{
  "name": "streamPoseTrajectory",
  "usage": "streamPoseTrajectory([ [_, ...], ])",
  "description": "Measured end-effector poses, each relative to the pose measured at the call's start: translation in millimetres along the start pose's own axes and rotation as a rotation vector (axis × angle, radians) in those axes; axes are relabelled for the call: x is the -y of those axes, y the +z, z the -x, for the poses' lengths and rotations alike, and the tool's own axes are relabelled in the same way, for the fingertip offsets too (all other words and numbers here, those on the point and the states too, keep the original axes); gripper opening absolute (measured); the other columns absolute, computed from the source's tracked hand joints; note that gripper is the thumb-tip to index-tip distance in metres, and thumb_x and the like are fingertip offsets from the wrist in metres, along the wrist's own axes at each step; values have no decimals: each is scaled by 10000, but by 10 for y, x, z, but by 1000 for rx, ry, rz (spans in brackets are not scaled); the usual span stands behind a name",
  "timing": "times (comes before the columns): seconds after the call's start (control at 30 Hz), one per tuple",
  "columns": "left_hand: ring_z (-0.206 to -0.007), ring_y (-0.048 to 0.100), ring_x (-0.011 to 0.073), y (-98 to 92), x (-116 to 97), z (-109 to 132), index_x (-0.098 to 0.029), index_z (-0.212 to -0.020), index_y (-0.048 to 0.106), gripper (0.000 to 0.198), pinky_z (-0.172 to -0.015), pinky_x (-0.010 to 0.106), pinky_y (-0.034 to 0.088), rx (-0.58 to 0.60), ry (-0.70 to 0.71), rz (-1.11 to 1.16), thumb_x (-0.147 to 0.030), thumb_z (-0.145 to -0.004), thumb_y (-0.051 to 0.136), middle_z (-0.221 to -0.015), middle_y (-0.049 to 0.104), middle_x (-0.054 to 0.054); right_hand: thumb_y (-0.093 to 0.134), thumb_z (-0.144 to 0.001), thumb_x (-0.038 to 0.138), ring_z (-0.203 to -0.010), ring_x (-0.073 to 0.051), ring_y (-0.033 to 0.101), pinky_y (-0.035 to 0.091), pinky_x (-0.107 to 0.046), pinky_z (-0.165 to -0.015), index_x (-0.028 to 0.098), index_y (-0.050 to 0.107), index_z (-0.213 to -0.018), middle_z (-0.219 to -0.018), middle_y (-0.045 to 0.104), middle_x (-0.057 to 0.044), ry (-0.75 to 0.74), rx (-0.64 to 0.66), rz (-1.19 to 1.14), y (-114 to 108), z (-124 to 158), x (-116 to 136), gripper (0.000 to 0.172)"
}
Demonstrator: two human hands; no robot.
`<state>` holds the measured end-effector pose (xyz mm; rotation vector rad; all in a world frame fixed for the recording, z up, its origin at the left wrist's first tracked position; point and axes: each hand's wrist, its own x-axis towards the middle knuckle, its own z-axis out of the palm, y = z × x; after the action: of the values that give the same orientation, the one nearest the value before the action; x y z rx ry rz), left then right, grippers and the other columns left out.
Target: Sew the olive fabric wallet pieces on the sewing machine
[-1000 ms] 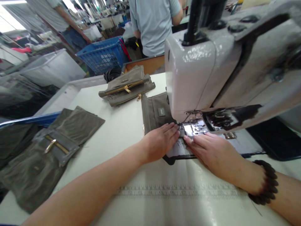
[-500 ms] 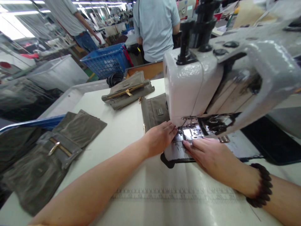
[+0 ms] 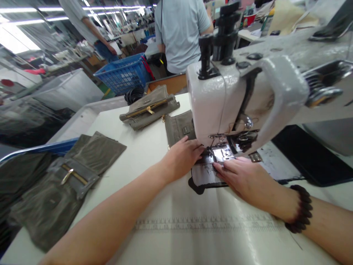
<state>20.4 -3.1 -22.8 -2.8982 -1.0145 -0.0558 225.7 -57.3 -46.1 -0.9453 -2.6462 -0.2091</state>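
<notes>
The white sewing machine [image 3: 208,99] stands right of centre, its lit needle plate [image 3: 220,154] between my hands. My left hand [image 3: 183,156] lies with its fingers spread over the near edge of a grey-brown fabric piece [image 3: 176,127] with a small label, just left of the needle area. My right hand [image 3: 242,175] rests on the machine bed to the right, thumb and fingers apart, fingertips close to the plate. It holds nothing that I can see. A dark bead bracelet [image 3: 300,209] circles the right wrist. The fabric's far right part is hidden behind the machine head.
A folded pouch with a gold zip [image 3: 150,106] lies beyond my left hand. More pouch pieces [image 3: 55,202] lie at the left by a blue-rimmed container. A black phone-like slab [image 3: 311,154] is at the right. Behind are a blue basket [image 3: 124,73] and two people.
My left hand has shifted slightly left and its fingers have spread over the fabric. The view has turned a little, so the machine appears further left. My right hand stays by the plate.
</notes>
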Motion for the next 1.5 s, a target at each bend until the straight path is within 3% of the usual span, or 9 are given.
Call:
streamPoseTrajectory([
  [0.17,-880,583,233,-275,-45,224,-121,-1004,612,362,-757,371,488,134,-268,117,-417,-844,478,-971,608,101,283,-936,206,-569,-159,487,322,-306,-533,94,613,-941,-667,564,-40,8,-4,-25,-39,1,-4,349],
  [0.3,-812,600,221,-444,-452,449,-115,-1076,578,449,-722,358,513,254,-211,254,-471,-814,501,-938,608,99,308,-923,199,-589,-170,500,352,-309,-554,102,609,-938,-665,561,-35,-28,-1,-104,-111,32,-28,316],
  [0.43,-927,569,241,-457,-805,546,-101,-1151,523,539,-801,370,502,196,-103,257,-477,-767,565,-1073,583,131,333,-889,134,-578,-157,490,362,-290,-549,94,605,-935,-653,555,-43,-71,6,-189,-194,62,-79,280],
  [0.63,-1166,431,313,-251,-963,534,-30,-1235,426,630,-969,478,389,66,-63,208,-454,-778,523,-1300,431,201,412,-784,48,-601,-157,479,375,-307,-586,103,593,-968,-701,570,-41,-197,109,-237,-272,57,-141,263],
  [0.87,-1097,509,294,-154,-1053,557,53,-1135,499,417,-919,374,463,-158,-51,145,-176,-805,389,-1180,541,221,606,-696,149,-736,-164,514,399,-292,-649,169,536,-1081,-839,565,-25,-124,377,-379,-489,92,-123,392],
  [0.97,-1072,531,281,-148,-1038,554,39,-1111,520,399,-912,366,470,-182,-55,149,-205,-824,387,-1164,555,214,643,-705,248,-742,-190,517,418,-328,-642,150,556,-1013,-839,567,-43,-159,276,-276,-482,123,-17,334],
  [1.07,-1055,540,283,-126,-1035,538,18,-1131,505,447,-882,389,487,-122,-119,126,-302,-831,420,-1194,530,223,480,-804,140,-679,-188,520,428,-347,-603,91,573,-958,-771,581,-71,-248,76,-73,-405,169,90,186],
  [1.2,-1075,529,261,-120,-1017,533,15,-1165,473,383,-892,370,467,-154,-26,-1,-139,-828,373,-1222,514,211,391,-833,90,-781,-214,569,457,-360,-640,9,552,-1033,-864,618,-152,-327,-113,34,-386,228,138,269],
  [1.5,-999,561,241,-165,-1021,515,-25,-1170,487,363,-785,358,483,-73,31,-67,-162,-869,337,-1257,493,187,314,-819,33,-722,-207,595,476,-358,-621,33,606,-919,-789,636,-144,-338,-136,35,-476,180,177,308],
])
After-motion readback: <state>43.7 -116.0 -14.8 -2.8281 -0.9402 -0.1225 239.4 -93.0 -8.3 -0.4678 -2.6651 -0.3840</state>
